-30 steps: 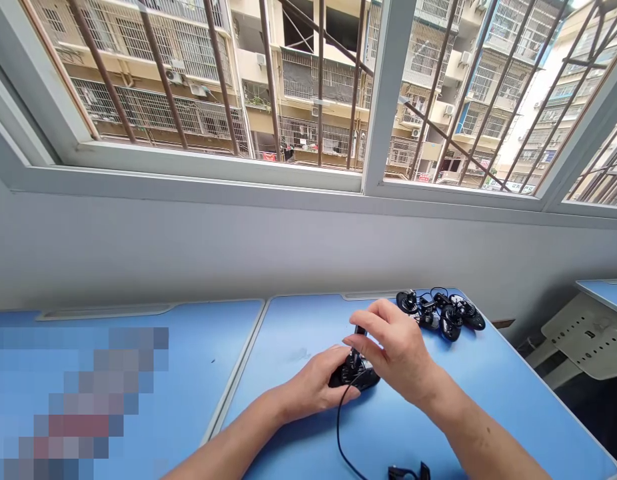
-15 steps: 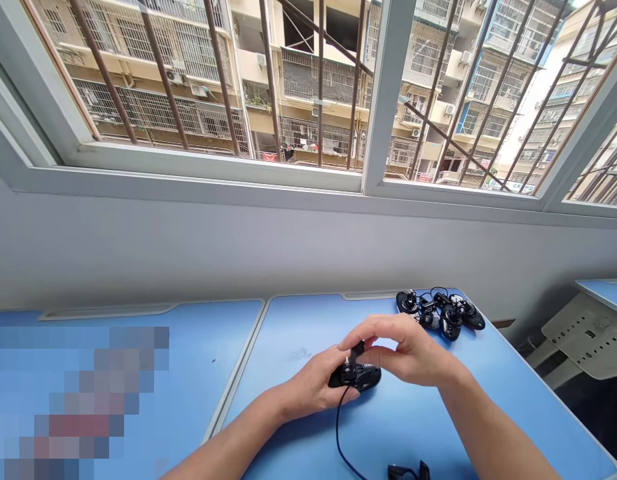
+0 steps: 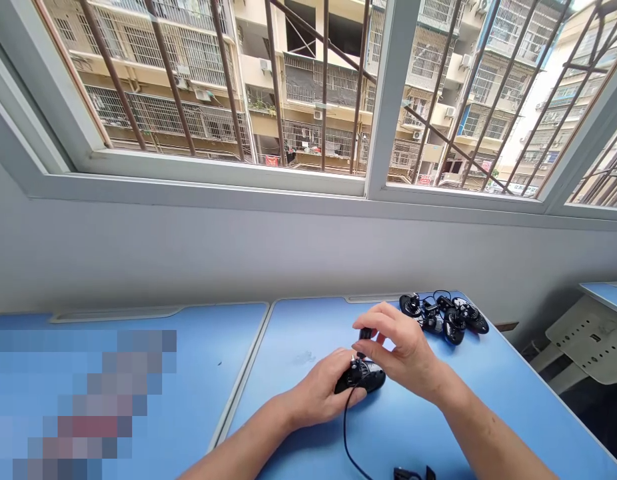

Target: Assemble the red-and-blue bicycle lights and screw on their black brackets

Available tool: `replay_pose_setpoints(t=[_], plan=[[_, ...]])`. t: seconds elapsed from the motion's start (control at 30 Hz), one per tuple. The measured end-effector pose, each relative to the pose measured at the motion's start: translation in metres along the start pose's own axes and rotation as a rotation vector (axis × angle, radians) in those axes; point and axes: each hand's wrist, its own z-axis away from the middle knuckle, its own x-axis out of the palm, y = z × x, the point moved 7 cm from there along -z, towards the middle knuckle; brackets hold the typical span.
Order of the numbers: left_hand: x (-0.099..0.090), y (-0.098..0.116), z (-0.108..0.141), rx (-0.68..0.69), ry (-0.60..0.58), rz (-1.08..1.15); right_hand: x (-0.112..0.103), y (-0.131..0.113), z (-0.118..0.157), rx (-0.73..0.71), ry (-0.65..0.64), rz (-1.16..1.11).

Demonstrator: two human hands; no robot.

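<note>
My left hand (image 3: 324, 392) is closed around a glossy black oval device (image 3: 372, 379), keeping it low over the blue table. A metal tip stands up from the device beside my fingers. A thin black cable (image 3: 345, 427) runs from it down toward the near edge of the view. Just above the device, my right hand (image 3: 401, 347) pinches a small dark block (image 3: 365, 335) between thumb and fingers. Whether the block's lower end touches the device I cannot tell. Part of the device is hidden behind my left fingers.
Several similar black devices with tangled cables (image 3: 453, 327) lie at the table's back right. Another black part (image 3: 407, 474) is cut off at the bottom edge. A seam (image 3: 246, 363) separates this blue table (image 3: 298, 333) from its left neighbour. A wall and barred windows stand behind.
My right hand has raised the small block slightly and turned it more upright above the device. My left hand still holds the device in about the same place. The view has shifted slightly.
</note>
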Motion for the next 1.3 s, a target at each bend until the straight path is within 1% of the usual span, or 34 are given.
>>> replay_pose_setpoints(t=[0.13,0.27,0.43,0.53,0.67,0.77,0.87,1.13,1.2,1.3], plan=[[0.002,0.001,0.0,0.019,0.035,0.007,0.001,-0.001,0.002,-0.014,-0.001,0.051],[0.001,0.003,0.0,0.0,0.102,0.061,-0.001,-0.002,0.004,-0.017,0.019,0.137],[0.002,-0.003,0.001,-0.12,0.151,0.207,-0.003,-0.001,0.006,0.009,0.017,0.204],[0.002,-0.007,0.002,-0.174,0.154,0.254,-0.003,-0.001,0.008,0.002,0.028,0.223],[0.003,-0.009,0.003,-0.177,0.129,0.294,-0.004,-0.001,0.007,0.021,0.075,0.2],[0.001,-0.007,0.003,-0.151,0.105,0.309,-0.002,-0.002,0.003,0.029,0.025,0.119],[0.0,-0.003,0.003,-0.116,0.048,0.319,-0.003,-0.005,-0.001,0.014,-0.004,0.038],[-0.001,-0.005,0.0,-0.154,-0.063,0.374,-0.003,0.005,-0.004,0.035,-0.112,-0.155],[-0.002,-0.005,-0.002,-0.15,-0.07,0.391,-0.002,0.007,-0.003,0.039,-0.118,-0.163],[-0.003,-0.006,-0.003,-0.152,-0.078,0.402,-0.002,0.006,-0.003,0.033,-0.079,-0.093]])
